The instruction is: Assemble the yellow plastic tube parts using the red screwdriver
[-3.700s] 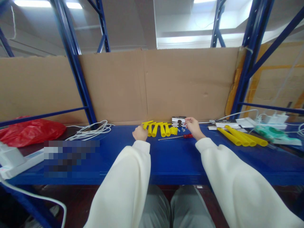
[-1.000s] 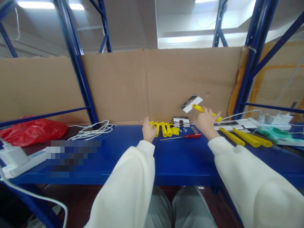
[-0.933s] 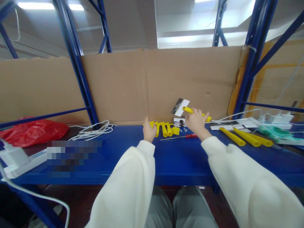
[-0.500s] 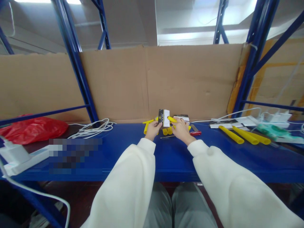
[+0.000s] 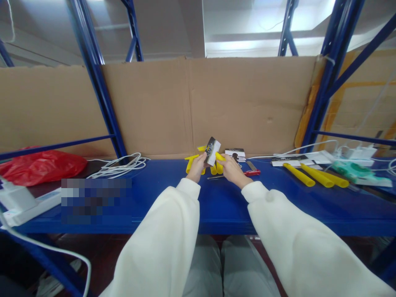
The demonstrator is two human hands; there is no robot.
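A black-and-white printed card (image 5: 212, 151) is tilted up in my left hand (image 5: 196, 168), whose fingers are closed on its lower left side. My right hand (image 5: 232, 169) is closed around a yellow tube (image 5: 220, 156), with the tube's tip against the card's right side. Whether the tip passes through the card I cannot tell. Behind and under my hands lie several yellow tube pieces (image 5: 191, 163), partly hidden. A red-handled tool (image 5: 252, 173) lies just right of my right hand, and a thin metal shaft (image 5: 215, 177) shows below it.
More printed cards (image 5: 235, 154) lie behind my right hand. On the right are yellow tubes (image 5: 298, 175), a green-and-white bundle (image 5: 355, 172) and white plugs. A coiled white cable (image 5: 125, 166), red plastic bag (image 5: 43, 167) and power strip (image 5: 46, 207) are on the left. Cardboard (image 5: 148, 109) closes the back.
The card has turned from nearly upright to a clockwise tilt. My right hand and its yellow tube have shifted slightly left, uncovering more of the cards behind.
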